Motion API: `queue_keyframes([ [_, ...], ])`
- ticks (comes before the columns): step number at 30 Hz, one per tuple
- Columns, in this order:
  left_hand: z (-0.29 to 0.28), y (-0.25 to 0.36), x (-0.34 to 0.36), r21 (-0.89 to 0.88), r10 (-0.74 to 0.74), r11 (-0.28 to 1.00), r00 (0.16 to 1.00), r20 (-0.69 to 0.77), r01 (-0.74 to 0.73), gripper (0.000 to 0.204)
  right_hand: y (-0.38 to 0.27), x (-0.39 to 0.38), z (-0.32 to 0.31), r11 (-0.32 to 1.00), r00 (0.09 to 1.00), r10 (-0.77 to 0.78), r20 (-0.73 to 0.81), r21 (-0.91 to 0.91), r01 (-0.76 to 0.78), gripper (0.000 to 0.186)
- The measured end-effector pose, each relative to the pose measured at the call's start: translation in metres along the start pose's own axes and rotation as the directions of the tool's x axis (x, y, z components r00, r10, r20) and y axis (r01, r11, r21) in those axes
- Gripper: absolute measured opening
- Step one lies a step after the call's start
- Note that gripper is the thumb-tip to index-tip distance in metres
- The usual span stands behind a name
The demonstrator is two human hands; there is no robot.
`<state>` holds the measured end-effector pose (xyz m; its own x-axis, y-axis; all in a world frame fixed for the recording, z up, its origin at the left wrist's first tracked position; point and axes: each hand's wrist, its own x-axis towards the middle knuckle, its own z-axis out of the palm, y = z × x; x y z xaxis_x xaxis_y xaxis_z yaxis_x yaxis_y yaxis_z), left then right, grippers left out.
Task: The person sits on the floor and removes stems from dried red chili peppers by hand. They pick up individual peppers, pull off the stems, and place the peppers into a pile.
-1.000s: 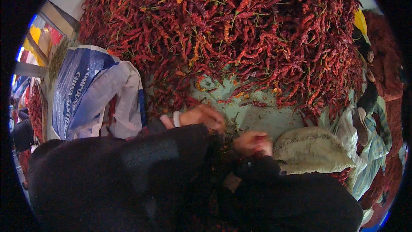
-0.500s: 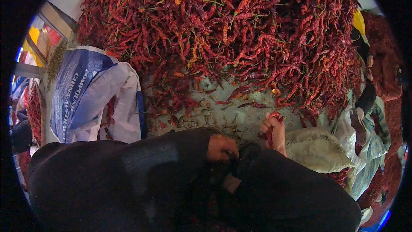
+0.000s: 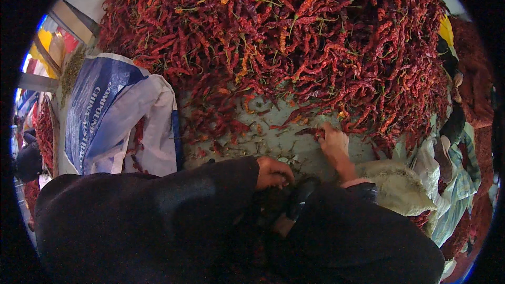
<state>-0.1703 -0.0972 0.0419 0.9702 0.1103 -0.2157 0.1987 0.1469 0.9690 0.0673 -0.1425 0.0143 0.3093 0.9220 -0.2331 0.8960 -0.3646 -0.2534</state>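
A dried red chilli lies on the pale floor in front of a big heap of dried red chillies. My right hand reaches over the floor from the right, with its fingers closing around the right end of that chilli. Just above my lap, my left hand is closed, fingers curled inward; what they hold, if anything, is hidden in shadow. Broken stems and bits of chilli are strewn between my hands and the heap.
To the left stands a blue-and-white woven sack with its mouth open and some chillies inside. A stuffed pale sack lies beside my right forearm, with crumpled cloths and sacks beyond it. Farther right are more red chillies.
My right hand has gone from a raised fist holding red chillies down to the floor near the heap. Those chillies no longer show in it. My left hand has stayed almost in place.
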Motion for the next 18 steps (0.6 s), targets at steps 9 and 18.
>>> queue_keyframes([
  [9,-0.012,-0.001,-0.005,-0.347,-0.147,0.938,0.922,-0.358,0.015,0.02,-0.03,0.007,-0.032,0.222,0.985,0.048,0.167,0.96,-0.173,0.014],
  [18,-0.036,0.023,0.01,-0.409,0.003,0.875,0.849,-0.529,-0.258,0.026,-0.057,-0.026,-0.035,-0.323,0.941,-0.221,0.258,0.891,-0.32,0.023],
])
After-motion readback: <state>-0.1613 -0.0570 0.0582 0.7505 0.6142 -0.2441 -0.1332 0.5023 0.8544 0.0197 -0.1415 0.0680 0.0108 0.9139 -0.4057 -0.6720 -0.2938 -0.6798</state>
